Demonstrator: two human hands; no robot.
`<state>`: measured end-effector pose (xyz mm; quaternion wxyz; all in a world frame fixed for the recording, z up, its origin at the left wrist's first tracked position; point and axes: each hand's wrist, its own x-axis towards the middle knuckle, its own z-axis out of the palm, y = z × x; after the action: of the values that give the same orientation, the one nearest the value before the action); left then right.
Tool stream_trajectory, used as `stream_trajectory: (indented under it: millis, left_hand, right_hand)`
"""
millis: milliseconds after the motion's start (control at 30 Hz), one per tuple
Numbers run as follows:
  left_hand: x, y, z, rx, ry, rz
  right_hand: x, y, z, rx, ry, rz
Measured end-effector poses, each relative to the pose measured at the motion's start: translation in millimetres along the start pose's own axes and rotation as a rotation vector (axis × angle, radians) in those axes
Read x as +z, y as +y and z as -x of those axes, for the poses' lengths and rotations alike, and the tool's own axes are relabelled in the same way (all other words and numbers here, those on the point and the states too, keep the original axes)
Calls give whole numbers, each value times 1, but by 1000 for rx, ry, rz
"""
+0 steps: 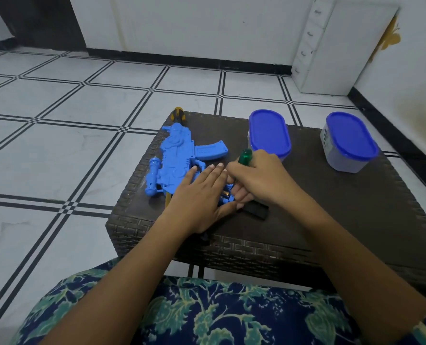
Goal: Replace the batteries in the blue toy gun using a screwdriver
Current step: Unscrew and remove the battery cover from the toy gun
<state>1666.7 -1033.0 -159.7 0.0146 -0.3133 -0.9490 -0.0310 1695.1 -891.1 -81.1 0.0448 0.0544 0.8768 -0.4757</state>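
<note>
The blue toy gun (179, 160) lies on its side on the left part of the dark woven tabletop (331, 215), its muzzle end pointing away from the person and its curved magazine sticking out to the right. A scope-like barrel sits along its left edge, and a yellow-and-black tip shows at its far end. The left hand (197, 197) rests flat on the near part of the gun, fingers stretched out and together, pressing it down; its grip is spread open, closed on nothing. The right hand (256, 178) is closed around a screwdriver (244, 156), whose green translucent handle pokes up above the fist; the shaft is hidden under the fingers and points down toward the gun's near end. Between the two hands a small opening in the blue body shows a brass-coloured battery end (224, 194). A flat black piece (256, 210) lies on the tabletop just beside the right hand's fingers; what it is cannot be told. Two grey tubs with blue lids stand farther back, one (269, 134) just behind the right hand, the other (348, 143) well apart near the right edge. A floral-printed garment covers the lap below.
</note>
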Motion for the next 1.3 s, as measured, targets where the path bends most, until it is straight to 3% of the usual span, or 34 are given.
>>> stream_trajectory:
  millis: [267, 533, 933, 1133, 1300]
  left_hand:
    - [-3, 2, 1, -28, -5, 29]
    - [-4, 1, 0, -39, -15, 48]
    - [-1, 1, 0, -13, 30, 62]
    - [1, 2, 0, -33, 33, 36]
    - [-2, 2, -1, -31, 5, 25]
  right_hand:
    - [-14, -1, -1, 43, 54, -190]
    - [-15, -1, -1, -3, 99, -141]
    - [12, 0, -1, -186, 118, 147]
    - [4, 3, -7, 0, 66, -22]
    - [1, 5, -4, 8, 38, -83]
